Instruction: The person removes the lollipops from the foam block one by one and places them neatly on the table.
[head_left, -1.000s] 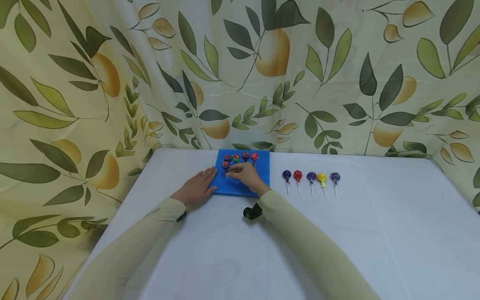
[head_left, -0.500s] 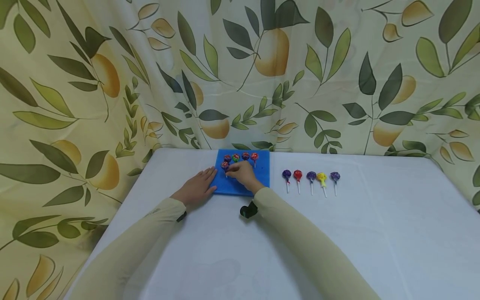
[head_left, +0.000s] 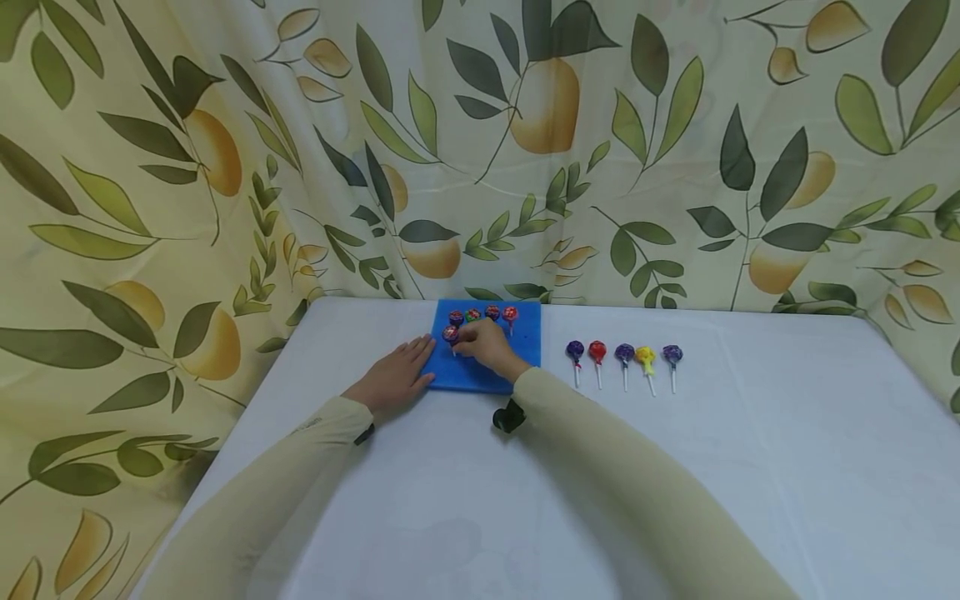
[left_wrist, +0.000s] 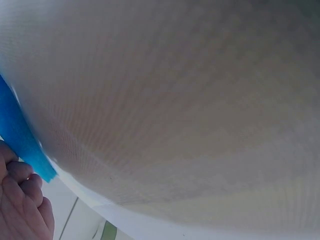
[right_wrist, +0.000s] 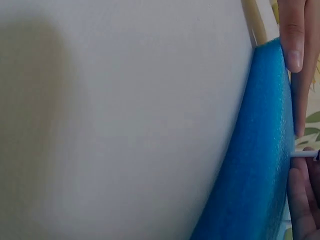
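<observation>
Beige sleeves (head_left: 637, 467) stretch over a white bench (head_left: 420, 492). The left hand (head_left: 390, 379) lies flat, fingers straight, touching the left edge of a blue foam block (head_left: 465, 377). Five wrapped lollipops (head_left: 625, 353) lie in a row right of the block. The right hand (head_left: 491, 346) pinches one lollipop (head_left: 451, 333) by its stick, which meets the block's top. Four more lollipops (head_left: 492, 312) sit behind it on the block, before a leaf-and-fruit curtain (head_left: 480, 208).

Left arm (head_left: 273, 479) and right arm (head_left: 637, 467) extend forward, converging. Left hand (head_left: 392, 377): palm down, fingers straight. Right hand (head_left: 491, 346): fingers bent, held in a pinch.
</observation>
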